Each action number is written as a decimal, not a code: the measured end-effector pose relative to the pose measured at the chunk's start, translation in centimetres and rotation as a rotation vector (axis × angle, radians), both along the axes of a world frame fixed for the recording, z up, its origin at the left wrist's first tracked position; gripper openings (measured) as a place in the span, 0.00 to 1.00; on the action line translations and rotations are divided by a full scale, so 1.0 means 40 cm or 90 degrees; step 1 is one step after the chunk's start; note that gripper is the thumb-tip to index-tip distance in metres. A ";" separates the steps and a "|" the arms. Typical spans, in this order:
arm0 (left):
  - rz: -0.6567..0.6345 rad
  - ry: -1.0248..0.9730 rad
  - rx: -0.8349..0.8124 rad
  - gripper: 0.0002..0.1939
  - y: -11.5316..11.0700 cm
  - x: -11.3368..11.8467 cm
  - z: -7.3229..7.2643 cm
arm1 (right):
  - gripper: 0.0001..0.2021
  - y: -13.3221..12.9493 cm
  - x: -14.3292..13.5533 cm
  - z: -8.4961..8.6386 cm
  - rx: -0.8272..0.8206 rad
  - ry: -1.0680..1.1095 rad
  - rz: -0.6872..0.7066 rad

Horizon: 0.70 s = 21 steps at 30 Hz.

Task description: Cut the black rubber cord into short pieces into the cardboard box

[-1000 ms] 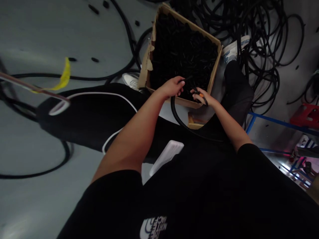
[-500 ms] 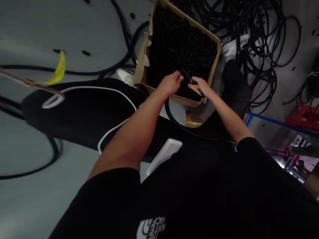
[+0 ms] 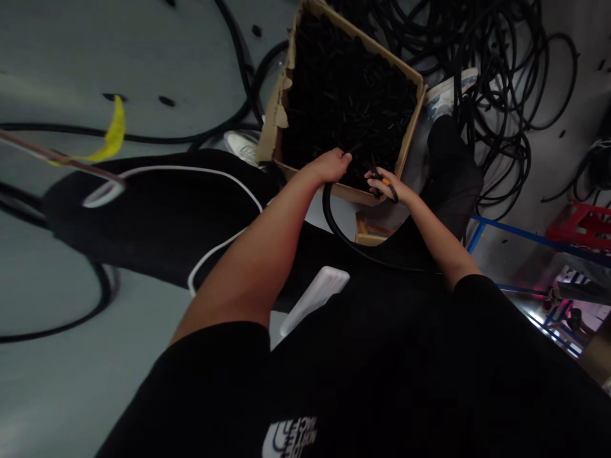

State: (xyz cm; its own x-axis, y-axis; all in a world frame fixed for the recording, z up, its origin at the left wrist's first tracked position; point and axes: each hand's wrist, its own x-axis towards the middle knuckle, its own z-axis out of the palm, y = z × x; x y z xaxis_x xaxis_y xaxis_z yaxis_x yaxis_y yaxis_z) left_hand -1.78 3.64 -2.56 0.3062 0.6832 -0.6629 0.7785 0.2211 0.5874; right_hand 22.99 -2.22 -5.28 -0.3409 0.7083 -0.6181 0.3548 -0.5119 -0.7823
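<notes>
My left hand (image 3: 333, 166) is closed around the end of a black hose (image 3: 333, 222), which curves down from it toward my lap. A short dark tip sticks out past the thumb and fingers. In my right hand (image 3: 392, 185) are scissors (image 3: 386, 182) with black and orange handles. Their dark blades point up and away from me, a little apart from the left hand, and are hard to make out. Both hands are over the near side of a cardboard box (image 3: 268, 137) filled with short black pieces (image 3: 353, 89).
Tangled black hose (image 3: 496, 76) lies at the right around a shoe (image 3: 449, 95). A white power bank (image 3: 317, 299) with a white cable (image 3: 210, 168) rests on my lap. A wooden stool (image 3: 370, 232), a blue frame (image 3: 539, 238) and a red plastic stool (image 3: 580, 222) are nearby.
My right hand has drawn back slightly toward me and turned the scissors, so the blades point away from the left hand. My left hand has shifted slightly down, still holding the hose.
</notes>
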 end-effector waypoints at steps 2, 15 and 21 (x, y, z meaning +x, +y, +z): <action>0.034 -0.019 -0.053 0.25 0.003 0.010 0.034 | 0.24 0.013 0.008 0.008 0.047 -0.003 0.029; -0.034 -0.008 0.019 0.23 0.007 0.011 0.039 | 0.27 0.107 -0.051 0.112 0.140 -0.210 0.135; -0.009 0.080 -0.053 0.32 0.000 0.016 0.029 | 0.20 0.086 -0.063 0.039 0.115 -0.243 0.099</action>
